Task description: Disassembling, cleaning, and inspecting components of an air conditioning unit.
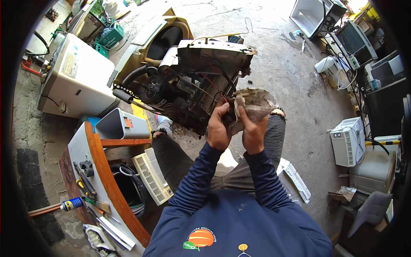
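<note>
In front of me stands a stripped-down appliance [188,103], with a dark motor, hoses and loose wires showing. My right hand [253,130] is closed on a dirty, crumpled grey-beige rag [259,103], its thumb pressing the cloth. Close beside it, my left hand [219,130] pinches a small dark part [230,112] at the end of thin wires. The rag and my fingers hide most of that part, so its kind does not show. Both hands are nearly together above my spread knees, at the appliance's near right side.
A white bench [77,160] at my left holds pliers, a brush [102,207] and a blue-yellow spray can [72,204]. A white appliance body [79,75] stands behind it. An air-conditioner unit [347,141] and a grey chair [372,210] are at the right. A white panel [296,182] lies near my right leg.
</note>
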The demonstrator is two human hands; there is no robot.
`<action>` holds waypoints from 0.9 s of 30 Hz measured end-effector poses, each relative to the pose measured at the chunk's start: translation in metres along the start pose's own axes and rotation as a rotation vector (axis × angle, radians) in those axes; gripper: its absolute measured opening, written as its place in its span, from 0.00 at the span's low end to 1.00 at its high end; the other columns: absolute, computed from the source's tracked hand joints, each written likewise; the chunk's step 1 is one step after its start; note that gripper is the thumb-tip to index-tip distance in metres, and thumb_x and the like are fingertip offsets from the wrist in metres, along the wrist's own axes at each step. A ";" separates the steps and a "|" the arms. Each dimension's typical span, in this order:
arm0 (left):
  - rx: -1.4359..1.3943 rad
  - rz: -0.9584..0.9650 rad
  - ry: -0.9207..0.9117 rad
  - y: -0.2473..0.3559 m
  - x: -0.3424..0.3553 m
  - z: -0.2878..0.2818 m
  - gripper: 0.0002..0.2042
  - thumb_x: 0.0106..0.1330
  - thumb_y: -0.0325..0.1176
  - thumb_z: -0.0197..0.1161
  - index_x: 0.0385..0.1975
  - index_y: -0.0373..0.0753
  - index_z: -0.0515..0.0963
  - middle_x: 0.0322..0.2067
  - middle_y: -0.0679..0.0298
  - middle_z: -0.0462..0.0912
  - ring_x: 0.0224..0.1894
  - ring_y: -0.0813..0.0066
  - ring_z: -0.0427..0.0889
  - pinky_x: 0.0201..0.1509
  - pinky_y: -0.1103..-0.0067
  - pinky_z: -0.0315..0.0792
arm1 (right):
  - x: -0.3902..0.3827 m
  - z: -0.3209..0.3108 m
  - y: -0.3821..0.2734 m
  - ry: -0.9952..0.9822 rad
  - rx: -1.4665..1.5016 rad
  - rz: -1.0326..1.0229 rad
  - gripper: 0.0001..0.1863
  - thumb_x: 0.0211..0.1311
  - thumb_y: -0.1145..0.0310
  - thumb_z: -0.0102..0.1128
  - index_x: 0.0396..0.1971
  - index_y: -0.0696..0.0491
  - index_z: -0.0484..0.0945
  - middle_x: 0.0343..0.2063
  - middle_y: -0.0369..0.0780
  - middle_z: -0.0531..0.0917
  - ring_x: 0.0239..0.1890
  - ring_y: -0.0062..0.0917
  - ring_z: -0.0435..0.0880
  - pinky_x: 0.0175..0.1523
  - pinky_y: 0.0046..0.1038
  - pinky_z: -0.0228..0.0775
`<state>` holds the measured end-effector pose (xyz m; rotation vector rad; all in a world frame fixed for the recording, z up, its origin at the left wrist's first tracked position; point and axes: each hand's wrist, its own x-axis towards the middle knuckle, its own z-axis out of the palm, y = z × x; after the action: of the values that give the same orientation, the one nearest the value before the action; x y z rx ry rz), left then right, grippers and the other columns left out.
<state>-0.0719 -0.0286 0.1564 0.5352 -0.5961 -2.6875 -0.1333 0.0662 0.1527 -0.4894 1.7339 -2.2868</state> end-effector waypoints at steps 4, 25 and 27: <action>0.043 -0.003 0.053 -0.003 -0.001 -0.007 0.14 0.73 0.32 0.52 0.52 0.34 0.79 0.47 0.59 0.84 0.46 0.70 0.82 0.54 0.75 0.74 | -0.001 -0.006 0.018 0.063 -0.047 -0.054 0.19 0.63 0.76 0.69 0.53 0.62 0.78 0.44 0.40 0.87 0.38 0.23 0.87 0.44 0.21 0.79; 0.924 0.401 -0.164 0.007 0.014 -0.024 0.31 0.52 0.13 0.68 0.59 0.35 0.73 0.46 0.60 0.85 0.45 0.71 0.84 0.52 0.77 0.76 | 0.034 -0.019 -0.024 -0.115 0.109 0.232 0.24 0.54 0.82 0.67 0.54 0.60 0.78 0.43 0.42 0.87 0.40 0.24 0.86 0.47 0.21 0.77; 1.039 0.471 -0.191 0.009 0.017 -0.024 0.32 0.50 0.13 0.69 0.59 0.35 0.73 0.44 0.60 0.86 0.43 0.71 0.85 0.51 0.78 0.76 | 0.043 -0.017 -0.016 -0.214 -0.079 0.179 0.23 0.53 0.81 0.68 0.52 0.60 0.79 0.42 0.42 0.87 0.39 0.24 0.86 0.45 0.21 0.76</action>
<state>-0.0742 -0.0508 0.1361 0.2961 -1.9061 -1.8281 -0.1786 0.0693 0.1692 -0.5482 1.6942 -1.9727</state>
